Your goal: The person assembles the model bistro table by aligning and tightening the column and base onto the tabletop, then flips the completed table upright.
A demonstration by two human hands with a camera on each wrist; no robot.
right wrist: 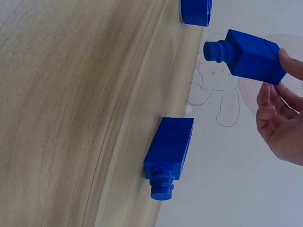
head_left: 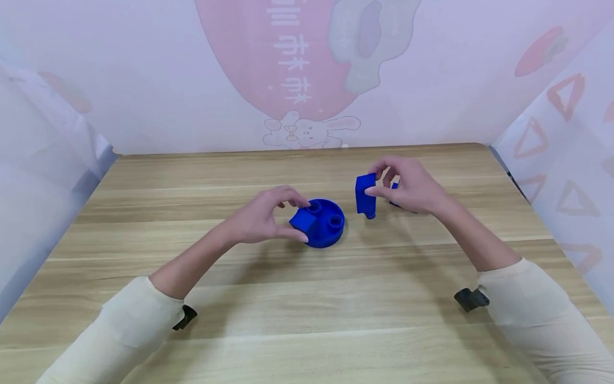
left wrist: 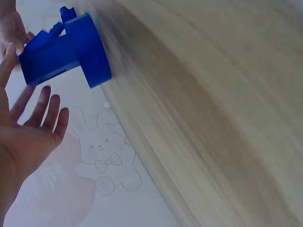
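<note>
While its long axis runs nearly upright, stub (head_left: 370,216) downward, the held blue block (head_left: 365,194) sits just left of the right hand (head_left: 410,184), pinched between thumb and fingers at the end opposite the stub. Farther left of those fingertips and apart from the stub, the round base (head_left: 326,244) rests on the table (head_left: 307,320), two ring-shaped sockets (head_left: 336,222) facing up. Nearer that base, the left hand (head_left: 259,216) grips the standing block (head_left: 303,220) between thumb and fingers. Past the right fingers, partly hidden, a third block (right wrist: 168,146) lies on its side.

Right-wrist view: blue base (right wrist: 194,13) cropped
</note>
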